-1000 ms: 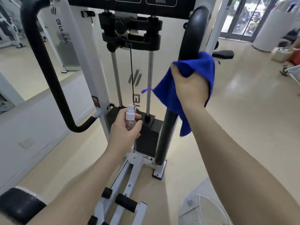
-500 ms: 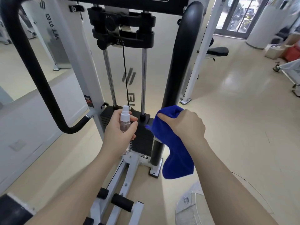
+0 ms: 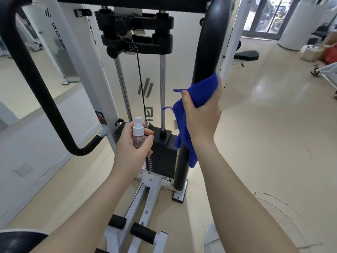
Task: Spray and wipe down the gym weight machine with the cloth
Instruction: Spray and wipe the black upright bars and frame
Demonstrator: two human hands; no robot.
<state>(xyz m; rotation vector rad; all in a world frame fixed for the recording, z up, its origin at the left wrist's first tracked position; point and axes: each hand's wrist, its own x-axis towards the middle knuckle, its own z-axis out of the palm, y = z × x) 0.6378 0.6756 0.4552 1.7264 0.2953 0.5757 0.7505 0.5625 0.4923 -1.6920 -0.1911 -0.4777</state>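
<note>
The right hand [image 3: 201,114] has its fingers curled round the post [image 3: 207,52] with the cloth [image 3: 197,92] trapped between palm and metal; the thumb [image 3: 187,99] pinches a fold on the near side, and the other fingers are hidden behind the post. The cloth is soft, light and limp, so it looks best bunched in the palm as it is here and pressed flat to the tube; its loose tail hangs below the wrist, beside the weight stack [image 3: 163,157], and could snag there on a long stroke. The post is stiff, smooth and round, so a wrap-around hold should slide along it easily.

The left hand [image 3: 131,150] grips the bottle [image 3: 138,136], fingers curled round the clear body, with the white nozzle standing clear above them. The bottle is small, light and probably slick plastic; holding it by the body leaves a finger free for the pump. It sits upright, just in front of the stack and its guide rods [image 3: 162,84], left of the cloth.

Judging by the grip, the step in hand is wiping the post; the curved bar [image 3: 34,84] far to the left of both hands is untouched.
</note>
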